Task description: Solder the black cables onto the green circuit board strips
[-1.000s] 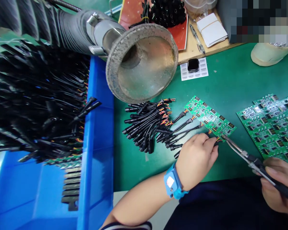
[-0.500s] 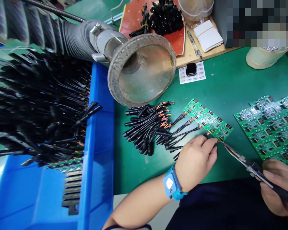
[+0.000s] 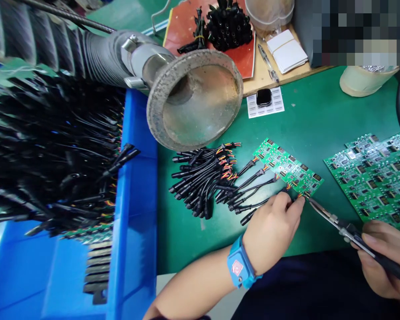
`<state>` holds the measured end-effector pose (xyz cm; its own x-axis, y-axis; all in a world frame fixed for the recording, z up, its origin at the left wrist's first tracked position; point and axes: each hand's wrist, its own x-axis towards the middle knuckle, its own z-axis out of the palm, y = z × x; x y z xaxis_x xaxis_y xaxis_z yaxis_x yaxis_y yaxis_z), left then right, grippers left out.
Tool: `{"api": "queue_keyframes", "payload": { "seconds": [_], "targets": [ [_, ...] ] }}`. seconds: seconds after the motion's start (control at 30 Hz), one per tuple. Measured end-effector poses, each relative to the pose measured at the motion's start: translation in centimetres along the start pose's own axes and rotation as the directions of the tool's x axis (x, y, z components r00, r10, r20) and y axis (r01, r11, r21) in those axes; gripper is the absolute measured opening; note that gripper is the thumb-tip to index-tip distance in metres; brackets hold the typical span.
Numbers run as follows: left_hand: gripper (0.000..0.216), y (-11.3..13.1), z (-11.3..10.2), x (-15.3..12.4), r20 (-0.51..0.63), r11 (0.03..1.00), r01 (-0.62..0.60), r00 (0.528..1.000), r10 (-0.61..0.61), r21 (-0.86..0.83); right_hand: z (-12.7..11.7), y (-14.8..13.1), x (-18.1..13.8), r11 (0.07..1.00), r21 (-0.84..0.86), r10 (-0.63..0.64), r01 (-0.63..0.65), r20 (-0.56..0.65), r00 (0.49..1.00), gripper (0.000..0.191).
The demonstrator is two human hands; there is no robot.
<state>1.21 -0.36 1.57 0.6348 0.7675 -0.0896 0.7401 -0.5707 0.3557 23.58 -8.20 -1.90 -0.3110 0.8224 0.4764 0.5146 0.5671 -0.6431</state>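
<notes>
A strip of small green circuit boards lies on the green mat, with black cables soldered to its left edge. My left hand, a blue wrist strap on its wrist, pinches a black cable with its wire ends at the strip's near corner. My right hand grips a soldering iron; its tip touches that same corner beside my left fingertips. A loose pile of black cables with coloured wire ends lies just left of the strip.
A fume-extraction funnel on a ribbed hose hangs over the mat's left part. A blue bin at left holds boards with many black cables. More green board panels lie at right. A smartwatch, pen, paper stack and bundled connectors sit behind.
The view shifted slightly. My left hand slid a little toward me along the cable while still pinching it at the board's corner. The iron's tip stays at that corner.
</notes>
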Motion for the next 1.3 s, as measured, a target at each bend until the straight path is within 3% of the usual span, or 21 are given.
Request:
{"api": "queue_keyframes", "payload": {
  "seconds": [0.77,1.17,1.3],
  "targets": [
    [0.032,0.7,0.4,-0.4,-0.085,0.976,-0.057,0.993,0.076,0.211,0.2,0.6,-1.1,1.0,0.028,0.003,-0.003,-0.017,1.0,0.059],
    [0.031,0.9,0.6,-0.2,-0.099,0.957,-0.085,0.988,0.116,0.278,-0.2,0.2,-0.2,0.999,0.034,0.0,-0.001,0.037,0.999,0.061],
    [0.029,1.0,0.7,-0.1,-0.105,0.955,-0.079,0.988,0.113,0.286,0.0,0.4,-1.0,0.997,0.042,0.066,-0.066,-0.009,0.998,0.054]
  ]
}}
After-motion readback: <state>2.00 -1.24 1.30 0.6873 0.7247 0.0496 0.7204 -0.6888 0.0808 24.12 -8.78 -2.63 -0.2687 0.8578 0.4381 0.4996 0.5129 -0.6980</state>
